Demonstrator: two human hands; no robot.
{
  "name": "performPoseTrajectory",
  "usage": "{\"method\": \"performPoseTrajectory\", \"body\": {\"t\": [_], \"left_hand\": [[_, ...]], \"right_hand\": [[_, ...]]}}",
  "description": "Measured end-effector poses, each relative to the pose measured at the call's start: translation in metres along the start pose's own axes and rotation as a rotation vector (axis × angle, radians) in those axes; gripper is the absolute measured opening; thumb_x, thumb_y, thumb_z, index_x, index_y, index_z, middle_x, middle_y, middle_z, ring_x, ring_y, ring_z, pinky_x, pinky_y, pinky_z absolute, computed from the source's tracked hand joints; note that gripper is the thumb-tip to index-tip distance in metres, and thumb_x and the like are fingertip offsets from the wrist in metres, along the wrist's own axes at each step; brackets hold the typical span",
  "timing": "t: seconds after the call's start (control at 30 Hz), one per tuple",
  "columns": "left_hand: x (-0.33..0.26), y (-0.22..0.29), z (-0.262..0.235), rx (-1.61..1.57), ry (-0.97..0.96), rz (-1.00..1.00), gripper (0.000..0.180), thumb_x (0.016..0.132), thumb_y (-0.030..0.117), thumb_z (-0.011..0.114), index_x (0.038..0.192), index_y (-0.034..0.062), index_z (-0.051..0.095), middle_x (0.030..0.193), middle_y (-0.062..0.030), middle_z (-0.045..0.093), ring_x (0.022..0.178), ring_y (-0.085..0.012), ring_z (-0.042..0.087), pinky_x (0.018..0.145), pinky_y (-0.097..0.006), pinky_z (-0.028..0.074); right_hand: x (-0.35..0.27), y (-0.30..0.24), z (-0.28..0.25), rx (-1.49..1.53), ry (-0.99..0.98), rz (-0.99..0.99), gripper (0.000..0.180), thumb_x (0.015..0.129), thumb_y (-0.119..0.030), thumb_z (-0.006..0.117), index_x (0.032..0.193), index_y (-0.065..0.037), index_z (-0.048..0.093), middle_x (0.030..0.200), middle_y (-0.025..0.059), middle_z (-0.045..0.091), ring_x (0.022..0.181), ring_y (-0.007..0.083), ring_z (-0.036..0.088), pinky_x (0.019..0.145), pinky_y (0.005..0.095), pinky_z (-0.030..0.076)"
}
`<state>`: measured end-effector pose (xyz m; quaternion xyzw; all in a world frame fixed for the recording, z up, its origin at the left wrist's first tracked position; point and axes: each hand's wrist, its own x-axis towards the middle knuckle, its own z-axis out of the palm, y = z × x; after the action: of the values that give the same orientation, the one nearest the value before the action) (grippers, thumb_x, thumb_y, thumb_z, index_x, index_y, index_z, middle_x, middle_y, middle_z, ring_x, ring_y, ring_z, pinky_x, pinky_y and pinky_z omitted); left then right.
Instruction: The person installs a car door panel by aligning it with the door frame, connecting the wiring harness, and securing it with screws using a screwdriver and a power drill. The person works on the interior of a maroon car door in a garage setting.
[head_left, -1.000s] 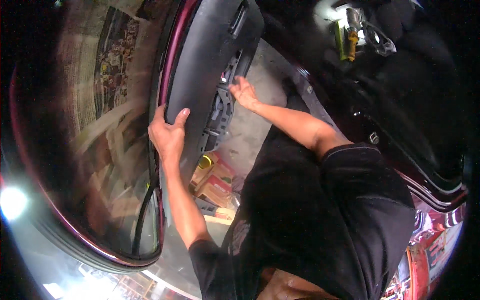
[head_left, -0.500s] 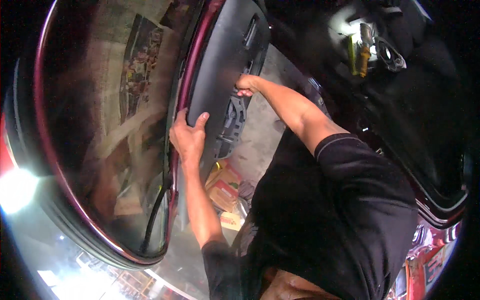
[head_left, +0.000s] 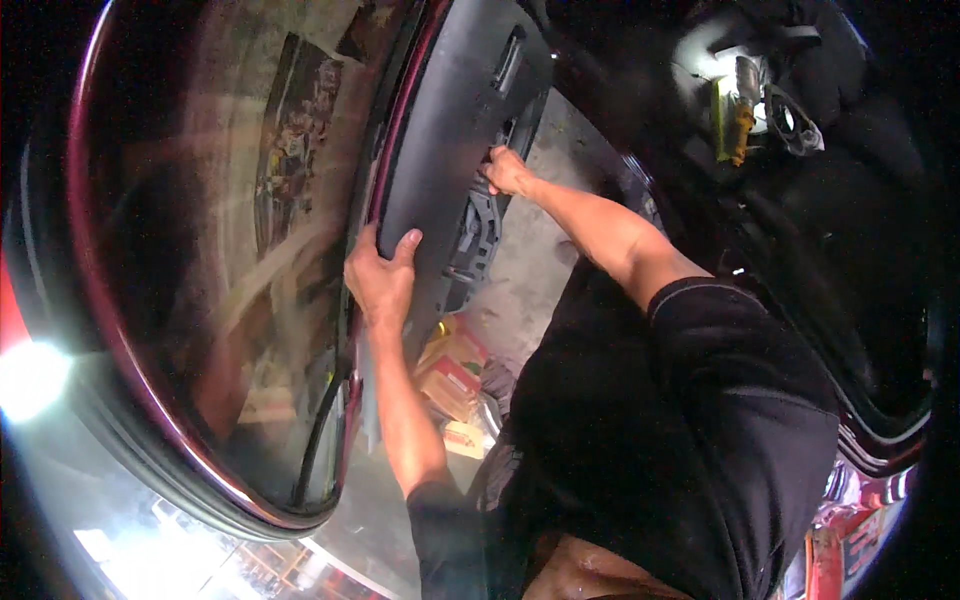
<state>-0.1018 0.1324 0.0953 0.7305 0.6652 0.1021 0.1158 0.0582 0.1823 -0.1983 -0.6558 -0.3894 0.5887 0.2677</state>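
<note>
A dark grey trim panel (head_left: 432,150) lies along the inner side of a maroon car's tailgate, beside its large glass (head_left: 230,230). My left hand (head_left: 382,275) grips the edge where panel and maroon frame (head_left: 395,130) meet, its thumb on the panel face and its fingers over the frame. Farther off, my right hand (head_left: 508,172) is closed on the panel's right edge, just above a grey ribbed plastic part (head_left: 476,240). What its fingertips hold is partly hidden. A slot-like recess (head_left: 510,58) shows in the panel beyond that hand.
To the right, in the car's dark interior, a bright lamp (head_left: 718,58) lights a yellow-handled tool (head_left: 742,125) and a ring-shaped part (head_left: 785,115). Cardboard boxes (head_left: 450,385) sit on the concrete floor (head_left: 535,230) below. Another strong light (head_left: 32,382) glares at far left.
My right hand has shifted slightly right and turned at the panel edge. The tailgate and panel appear a little farther right in view; my left hand keeps its place on them.
</note>
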Motion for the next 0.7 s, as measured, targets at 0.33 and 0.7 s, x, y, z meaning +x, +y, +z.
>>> {"method": "performPoseTrajectory", "body": {"t": [0.33, 0.7], "left_hand": [[-0.006, 0.005, 0.017, 0.011, -0.031, 0.008, 0.056, 0.076, 0.03, 0.083, 0.115, -0.005, 0.065, 0.099, -0.0277, 0.069, 0.095, -0.0431, 0.067, 0.085, -0.046, 0.051], [-0.01, -0.005, 0.017, 0.05, -0.008, 0.092, 0.052, 0.077, 0.029, 0.082, 0.114, -0.0038, 0.065, 0.099, -0.0276, 0.069, 0.094, -0.0441, 0.066, 0.084, -0.048, 0.051]], "right_hand": [[0.02, -0.002, -0.004, -0.176, -0.266, 0.15, 0.02, 0.084, -0.022, 0.065, 0.089, -0.004, 0.07, 0.084, 0.0045, 0.075, 0.083, 0.0196, 0.071, 0.075, 0.0373, 0.057], [-0.017, 0.014, 0.012, -0.309, 0.293, -0.129, 0.025, 0.088, -0.023, 0.064, 0.101, -0.001, 0.064, 0.092, 0.0251, 0.069, 0.092, 0.043, 0.068, 0.078, 0.0505, 0.055]]}}
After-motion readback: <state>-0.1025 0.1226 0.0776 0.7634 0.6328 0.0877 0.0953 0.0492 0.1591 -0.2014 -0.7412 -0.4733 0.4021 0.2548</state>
